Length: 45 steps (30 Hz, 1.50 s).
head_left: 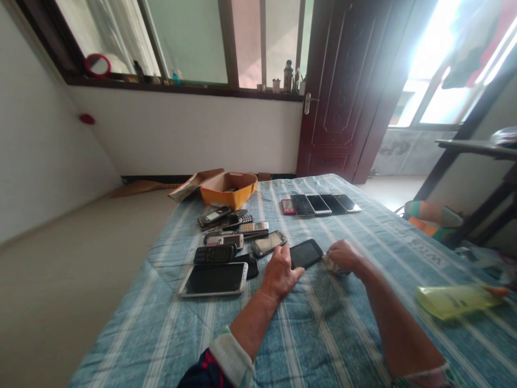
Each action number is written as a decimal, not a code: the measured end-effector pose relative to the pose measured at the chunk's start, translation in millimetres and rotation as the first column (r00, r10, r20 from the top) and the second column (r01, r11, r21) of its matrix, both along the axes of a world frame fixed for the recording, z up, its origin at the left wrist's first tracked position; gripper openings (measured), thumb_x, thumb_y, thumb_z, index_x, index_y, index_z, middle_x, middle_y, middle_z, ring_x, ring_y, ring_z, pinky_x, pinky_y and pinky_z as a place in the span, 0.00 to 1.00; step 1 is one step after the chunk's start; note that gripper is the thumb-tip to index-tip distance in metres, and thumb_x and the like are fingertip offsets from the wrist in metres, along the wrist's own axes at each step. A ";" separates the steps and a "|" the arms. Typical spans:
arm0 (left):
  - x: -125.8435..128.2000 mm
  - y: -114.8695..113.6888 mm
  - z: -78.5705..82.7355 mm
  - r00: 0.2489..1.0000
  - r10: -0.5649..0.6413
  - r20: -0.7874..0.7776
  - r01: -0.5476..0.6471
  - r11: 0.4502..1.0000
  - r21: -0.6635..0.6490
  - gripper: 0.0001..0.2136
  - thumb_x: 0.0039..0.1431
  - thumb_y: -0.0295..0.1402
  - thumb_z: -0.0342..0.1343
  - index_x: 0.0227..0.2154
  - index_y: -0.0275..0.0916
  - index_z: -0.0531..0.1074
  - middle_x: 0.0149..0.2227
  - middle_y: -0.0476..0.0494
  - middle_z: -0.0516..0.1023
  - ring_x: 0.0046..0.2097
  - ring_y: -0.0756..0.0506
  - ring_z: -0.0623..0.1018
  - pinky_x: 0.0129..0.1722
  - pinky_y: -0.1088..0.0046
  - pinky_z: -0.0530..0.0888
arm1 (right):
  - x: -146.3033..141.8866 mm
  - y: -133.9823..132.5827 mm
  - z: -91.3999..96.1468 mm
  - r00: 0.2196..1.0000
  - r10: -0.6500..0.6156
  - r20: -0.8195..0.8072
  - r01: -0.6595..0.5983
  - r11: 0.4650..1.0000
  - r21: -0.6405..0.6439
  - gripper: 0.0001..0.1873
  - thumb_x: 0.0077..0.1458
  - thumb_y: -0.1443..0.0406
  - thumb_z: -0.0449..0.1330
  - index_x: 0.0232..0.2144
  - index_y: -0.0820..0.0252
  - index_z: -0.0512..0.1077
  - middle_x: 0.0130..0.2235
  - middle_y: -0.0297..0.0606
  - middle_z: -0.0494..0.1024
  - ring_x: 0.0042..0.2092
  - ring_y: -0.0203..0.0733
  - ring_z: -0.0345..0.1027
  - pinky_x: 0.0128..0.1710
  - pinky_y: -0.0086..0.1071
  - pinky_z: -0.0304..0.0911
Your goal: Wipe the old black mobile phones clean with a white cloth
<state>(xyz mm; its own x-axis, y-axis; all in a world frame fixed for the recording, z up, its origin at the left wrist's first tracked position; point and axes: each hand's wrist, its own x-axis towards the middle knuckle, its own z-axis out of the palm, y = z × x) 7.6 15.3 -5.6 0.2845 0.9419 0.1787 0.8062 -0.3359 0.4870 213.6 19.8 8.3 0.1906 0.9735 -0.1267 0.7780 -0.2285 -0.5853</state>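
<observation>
My left hand point(281, 271) rests on the striped cloth and grips the left edge of a black smartphone point(307, 253) lying flat. My right hand point(343, 255) is closed on a small crumpled white cloth point(332, 264) right beside the phone's right end. To the left lies a pile of several old phones point(232, 237), with a large white-rimmed phone point(214, 279) nearest me. A neat row of several smartphones point(319, 205) lies farther back.
The blue striped cloth point(323, 323) covers a table. An open orange cardboard box point(228, 189) stands at the far left corner. A yellow-green bottle point(456, 299) lies on its side at the right. A dark door point(343, 86) and a window sill stand behind; bare floor is left.
</observation>
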 end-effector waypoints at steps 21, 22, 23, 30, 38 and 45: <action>-1.2 2.9 -3.0 1.000 0.016 -0.016 -0.017 0.999 -0.035 0.17 0.48 0.36 0.60 0.40 0.36 0.65 0.41 0.40 0.70 0.42 0.42 0.76 0.38 0.73 0.70 | -52.3 -15.3 7.9 0.968 0.253 -0.009 -0.250 0.961 0.118 0.09 0.46 0.71 0.53 0.20 0.61 0.72 0.20 0.30 0.69 0.26 0.32 0.62 0.24 0.25 0.47; -2.2 3.6 -2.7 1.000 0.008 -0.004 -0.008 0.999 -0.038 0.18 0.46 0.36 0.61 0.40 0.36 0.65 0.41 0.40 0.70 0.41 0.42 0.76 0.38 0.73 0.70 | -49.4 -15.1 9.2 0.971 0.240 -0.016 -0.236 0.964 0.121 0.09 0.45 0.72 0.53 0.20 0.61 0.72 0.20 0.30 0.68 0.26 0.32 0.62 0.23 0.25 0.47; -3.3 4.4 -2.4 1.000 -0.003 0.010 0.003 0.999 -0.039 0.19 0.44 0.34 0.62 0.40 0.36 0.65 0.41 0.41 0.69 0.41 0.42 0.75 0.38 0.73 0.70 | -46.3 -14.8 10.5 0.974 0.226 -0.020 -0.222 0.967 0.124 0.09 0.45 0.72 0.53 0.20 0.62 0.73 0.20 0.30 0.68 0.27 0.32 0.62 0.23 0.25 0.47; -10.0 11.4 -1.1 0.990 -0.109 0.094 0.111 0.994 -0.018 0.18 0.39 0.27 0.61 0.36 0.36 0.66 0.38 0.43 0.70 0.40 0.43 0.74 0.39 0.72 0.70 | -50.0 -16.0 9.3 0.969 0.245 -0.035 -0.237 0.960 0.148 0.09 0.44 0.72 0.54 0.21 0.62 0.74 0.21 0.31 0.70 0.27 0.33 0.63 0.24 0.26 0.47; -9.6 11.3 -1.3 0.987 -0.102 0.125 0.103 0.995 -0.005 0.15 0.43 0.28 0.62 0.36 0.37 0.68 0.36 0.43 0.70 0.39 0.43 0.74 0.38 0.71 0.70 | -61.6 -20.2 5.8 0.941 0.337 -0.030 -0.326 0.926 0.190 0.09 0.43 0.72 0.54 0.20 0.61 0.73 0.21 0.29 0.69 0.26 0.32 0.61 0.25 0.25 0.48; -6.9 7.5 -0.2 0.997 -0.034 0.076 0.036 0.999 -0.014 0.17 0.42 0.34 0.67 0.34 0.37 0.68 0.35 0.45 0.71 0.38 0.44 0.74 0.38 0.73 0.69 | -24.5 -7.3 5.7 0.995 0.065 0.072 -0.080 0.971 0.224 0.10 0.48 0.71 0.53 0.23 0.61 0.74 0.23 0.34 0.72 0.28 0.35 0.62 0.26 0.27 0.47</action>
